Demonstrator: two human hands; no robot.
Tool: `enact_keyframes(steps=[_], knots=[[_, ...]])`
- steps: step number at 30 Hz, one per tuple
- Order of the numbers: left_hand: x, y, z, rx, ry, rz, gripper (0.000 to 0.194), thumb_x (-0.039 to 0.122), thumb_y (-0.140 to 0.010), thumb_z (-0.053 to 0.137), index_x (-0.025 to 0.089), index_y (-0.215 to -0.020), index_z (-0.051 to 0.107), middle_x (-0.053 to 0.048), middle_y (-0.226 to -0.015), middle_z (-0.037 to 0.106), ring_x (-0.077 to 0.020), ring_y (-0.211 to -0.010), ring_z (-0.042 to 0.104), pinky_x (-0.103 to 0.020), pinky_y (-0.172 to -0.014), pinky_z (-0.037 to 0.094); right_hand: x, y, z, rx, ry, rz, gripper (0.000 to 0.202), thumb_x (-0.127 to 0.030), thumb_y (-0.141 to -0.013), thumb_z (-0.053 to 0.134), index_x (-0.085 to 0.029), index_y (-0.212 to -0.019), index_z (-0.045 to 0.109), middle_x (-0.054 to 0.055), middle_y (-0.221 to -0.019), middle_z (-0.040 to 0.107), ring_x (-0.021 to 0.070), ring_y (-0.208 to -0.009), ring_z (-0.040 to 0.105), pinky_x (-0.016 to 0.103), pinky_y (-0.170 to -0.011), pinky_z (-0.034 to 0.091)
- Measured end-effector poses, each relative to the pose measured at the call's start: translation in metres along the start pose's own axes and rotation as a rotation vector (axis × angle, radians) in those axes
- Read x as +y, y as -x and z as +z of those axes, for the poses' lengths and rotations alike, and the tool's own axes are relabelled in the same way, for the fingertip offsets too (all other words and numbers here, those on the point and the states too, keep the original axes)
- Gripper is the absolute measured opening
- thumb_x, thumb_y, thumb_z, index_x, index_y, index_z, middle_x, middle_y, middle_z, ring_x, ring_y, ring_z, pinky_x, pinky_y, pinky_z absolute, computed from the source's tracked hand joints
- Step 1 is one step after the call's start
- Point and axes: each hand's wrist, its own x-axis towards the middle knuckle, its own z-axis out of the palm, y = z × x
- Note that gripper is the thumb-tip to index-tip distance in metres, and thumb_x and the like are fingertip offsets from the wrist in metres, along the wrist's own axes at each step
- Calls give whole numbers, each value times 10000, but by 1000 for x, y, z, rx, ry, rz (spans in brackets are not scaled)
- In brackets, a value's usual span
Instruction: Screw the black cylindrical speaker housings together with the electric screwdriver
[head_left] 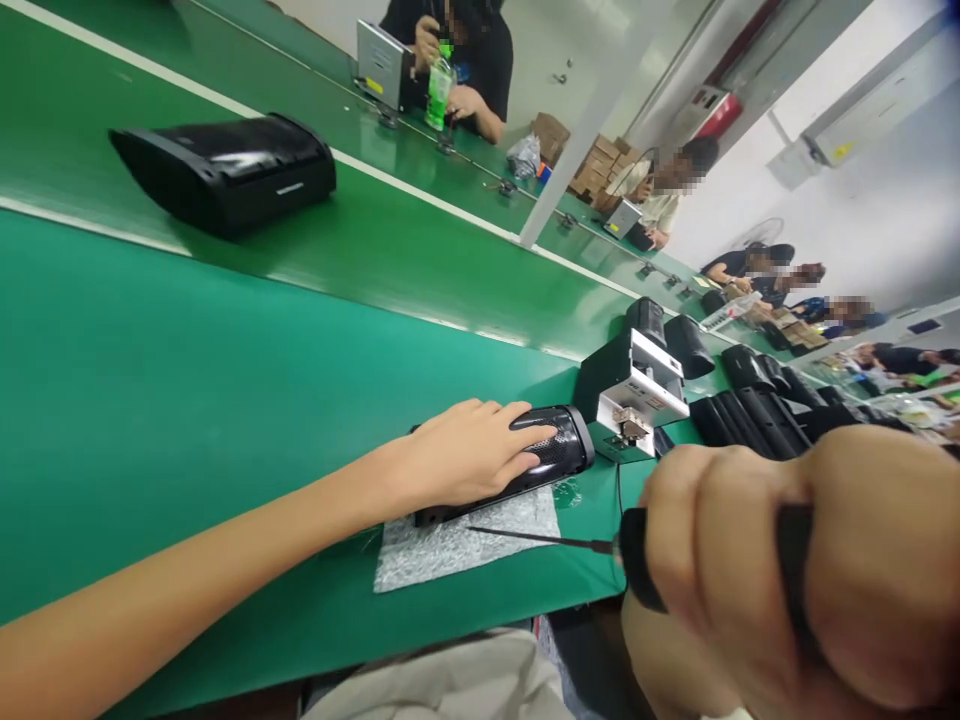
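Note:
A black speaker (561, 440) with a perforated grille lies on a crinkled sheet of bubble wrap (405, 562) at the bench's front edge. My left hand (480, 450) is laid over its top, with the fingers curved across the housing and holding it down. Close to the camera, my right hand (795, 560) is wrapped around the black handle of an electric screwdriver (636, 560). The driver's long thin bit points left, its tip just in front of the speaker over the wrap. Most of the handle is covered by my fingers.
A black and silver screw feeder (630, 400) stands just right of the speaker. Another black speaker (232, 170) rests on the green conveyor belt (420, 250). Several more black speakers (742, 425) are grouped at the right. Co-workers (480, 60) sit across the line.

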Motion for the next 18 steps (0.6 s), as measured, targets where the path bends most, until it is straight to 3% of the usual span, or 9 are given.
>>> enact_keyframes(steps=[3,6,8,12,16,18], knots=[[-1,0,2,18,25,13,565,520,-1246,445,443,-1797,543,-112,-1814,603,-413,-1342,791,-566,-1107,606,6,10,38,-85,-82,-62,267,-382,-982,990,-473,-1085,761,-132,-513,356,146,-339,382,383,-439,494],[-1,-1,2,33,46,26,561,513,-1246,431,445,-1790,551,-108,-1805,612,-414,-1305,795,-564,-1074,608,11,19,79,-10,-193,-145,326,-339,-1016,958,-439,-1173,691,-161,-571,372,96,-329,292,342,-459,462],[0,-1,2,43,54,28,556,498,-1244,438,434,-1782,563,-113,-1788,627,-417,-1324,785,-561,-1084,601,12,20,95,32,-280,-138,374,-319,-1044,925,-446,-1255,642,-164,-623,456,85,-338,307,345,-482,470],[4,-1,-1,52,60,14,537,480,-1234,477,417,-1755,589,-122,-1725,678,-406,-1302,798,-555,-1097,600,9,9,101,-57,-354,-132,549,-323,-1109,874,-519,-1481,521,-144,-737,679,116,-379,489,369,-517,542],[6,-1,-2,62,63,11,523,487,-1231,476,417,-1735,598,-112,-1674,713,-380,-1272,802,-536,-1100,592,9,3,90,-143,-348,-194,488,-265,-1170,799,-527,-1487,536,-136,-733,579,90,-409,507,319,-545,573],[6,-1,-2,67,65,13,525,481,-1231,464,410,-1733,600,-119,-1663,717,-385,-1258,802,-542,-1088,592,10,5,86,-198,-382,-184,483,-257,-1217,721,-546,-1539,506,-123,-766,609,104,-456,569,330,-604,613]])
